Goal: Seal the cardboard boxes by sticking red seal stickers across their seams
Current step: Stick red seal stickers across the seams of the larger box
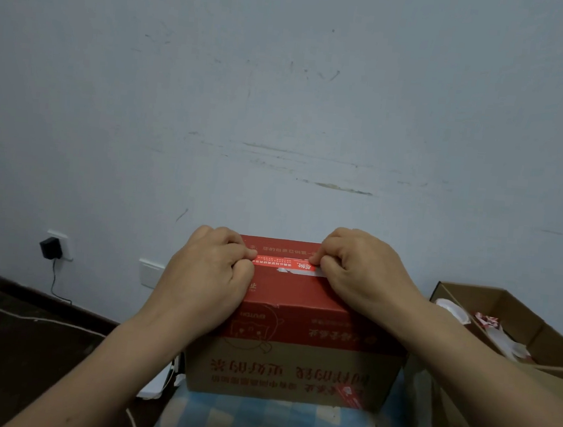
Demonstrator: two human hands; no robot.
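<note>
A cardboard box (pixel 292 369) with a red printed top and brown lower sides stands on a blue checked cloth in front of me. A red seal sticker (pixel 283 264) with white print lies along the seam on the box's top. My left hand (pixel 209 275) pinches the sticker's left end with curled fingers. My right hand (pixel 360 272) pinches its right end, thumb and forefinger together. Both hands rest on the box top. A second red sticker (pixel 350 395) shows on the box's front lower right.
An open cardboard box (pixel 505 303) holding white backing scraps and red bits stands at the right. A wall with a plugged-in black adapter (pixel 50 248) and a white socket (pixel 150 273) is behind. The dark floor with a white cord (pixel 32 318) lies at the left.
</note>
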